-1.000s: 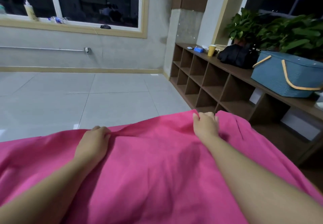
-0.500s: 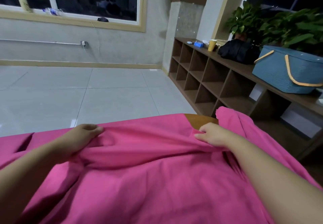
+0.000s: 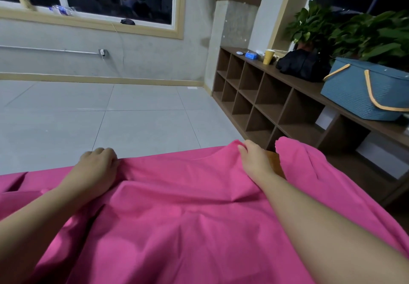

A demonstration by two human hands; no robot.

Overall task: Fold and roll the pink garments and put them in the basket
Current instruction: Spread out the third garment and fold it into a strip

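Fabric of the pink garment runs crosswise, its far edge gripped by left hand and right hand, basket off right.

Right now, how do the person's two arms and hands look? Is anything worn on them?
Both arms are bare as far as the picture shows: no sleeves, gloves, watch or bracelet on the left hand or the right hand. No rings can be seen on the fingers. Any sleeve would lie above the forearms, out of view.
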